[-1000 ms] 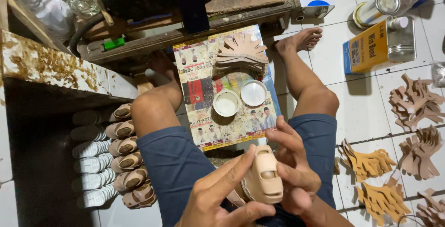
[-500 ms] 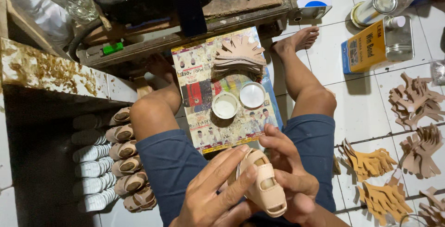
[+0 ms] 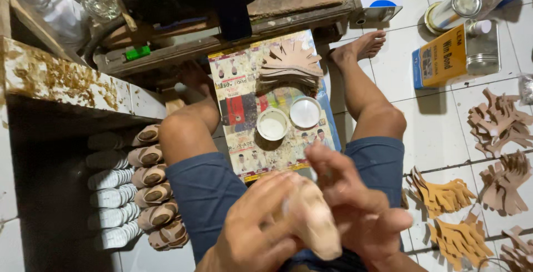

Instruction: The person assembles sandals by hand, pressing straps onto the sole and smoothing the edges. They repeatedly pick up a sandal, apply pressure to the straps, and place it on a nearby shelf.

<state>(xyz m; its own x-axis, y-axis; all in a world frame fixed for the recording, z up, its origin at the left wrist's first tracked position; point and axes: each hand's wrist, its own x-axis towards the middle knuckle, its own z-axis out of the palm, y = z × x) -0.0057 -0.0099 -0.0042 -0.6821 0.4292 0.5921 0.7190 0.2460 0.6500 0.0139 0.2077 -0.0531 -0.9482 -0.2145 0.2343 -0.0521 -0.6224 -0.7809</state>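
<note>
My left hand and right hand meet over my lap at six o'clock, and the fingers of both are wrapped around a pale tan shoe piece, blurred, so I cannot tell its exact form. Just past them, toward twelve, a printed paper sheet lies on the floor between my knees, carrying a small white cup and a round white lid side by side, with a fanned stack of brown cut-outs beyond them. At nine o'clock a row of finished sandals lines the floor. At three o'clock tan cut-outs lie scattered on the tiles. Farther, toward one o'clock, stands a yellow tin.
</note>
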